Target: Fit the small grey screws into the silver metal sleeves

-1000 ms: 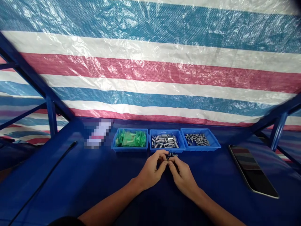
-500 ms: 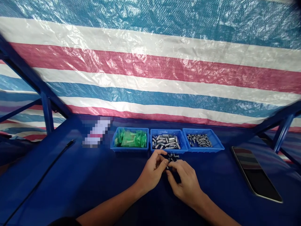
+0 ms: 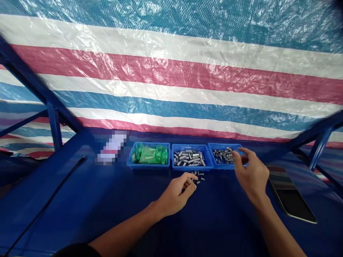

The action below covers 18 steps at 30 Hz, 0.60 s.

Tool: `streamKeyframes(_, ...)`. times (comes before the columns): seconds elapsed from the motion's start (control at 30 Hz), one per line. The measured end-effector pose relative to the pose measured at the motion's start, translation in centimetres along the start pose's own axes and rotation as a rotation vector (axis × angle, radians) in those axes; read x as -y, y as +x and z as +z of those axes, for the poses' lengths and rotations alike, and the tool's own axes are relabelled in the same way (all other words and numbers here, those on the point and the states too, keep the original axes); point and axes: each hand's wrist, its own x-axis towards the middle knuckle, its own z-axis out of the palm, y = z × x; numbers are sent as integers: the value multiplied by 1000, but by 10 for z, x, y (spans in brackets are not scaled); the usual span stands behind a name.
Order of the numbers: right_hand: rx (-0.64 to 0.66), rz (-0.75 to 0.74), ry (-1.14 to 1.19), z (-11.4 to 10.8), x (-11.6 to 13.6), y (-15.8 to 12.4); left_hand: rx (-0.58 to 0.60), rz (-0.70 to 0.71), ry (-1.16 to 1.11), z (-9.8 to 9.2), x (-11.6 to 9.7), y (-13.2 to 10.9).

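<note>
My left hand [image 3: 177,192] rests on the blue table [image 3: 107,207] with its fingers curled in a pinch beside a small heap of grey metal pieces [image 3: 198,175]; what it holds, if anything, is hidden. My right hand [image 3: 250,173] hovers at the right-hand blue bin [image 3: 242,162], fingers apart, thumb and forefinger over the small dark metal parts [image 3: 223,155] inside. The middle blue bin [image 3: 210,165] holds several grey metal sleeves [image 3: 188,158]. The left blue bin [image 3: 130,163] holds green plastic packets [image 3: 149,155].
A dark phone [image 3: 291,194] lies flat to the right of my right hand. A thin black cable [image 3: 53,198] runs along the table's left side. A blurred white object [image 3: 111,151] lies left of the bins. Blue frame posts [image 3: 55,130] flank the table; a striped tarpaulin [image 3: 171,82] hangs behind.
My right hand has left my left hand and moved up and right to the right-hand bin, opening its fingers. My left hand stays by the small heap.
</note>
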Motion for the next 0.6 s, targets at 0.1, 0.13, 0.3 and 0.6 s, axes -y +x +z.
streamKeyframes(0.1, 14, -15, 7, -3, -9, -16, 12, 13, 101, -2, -4, 0)
streamKeyframes(0.13, 30, -73, 68, -2, -7, -26, 10, 17, 128, -3, -4, 0)
streamKeyframes(0.3, 314, -359, 243, 15, 15, -69, -10, 38, 206, -5, -6, 1)
streamKeyframes(0.6, 419, -431, 138, 24, 19, -72, -1, 63, 249, -5, -7, 1)
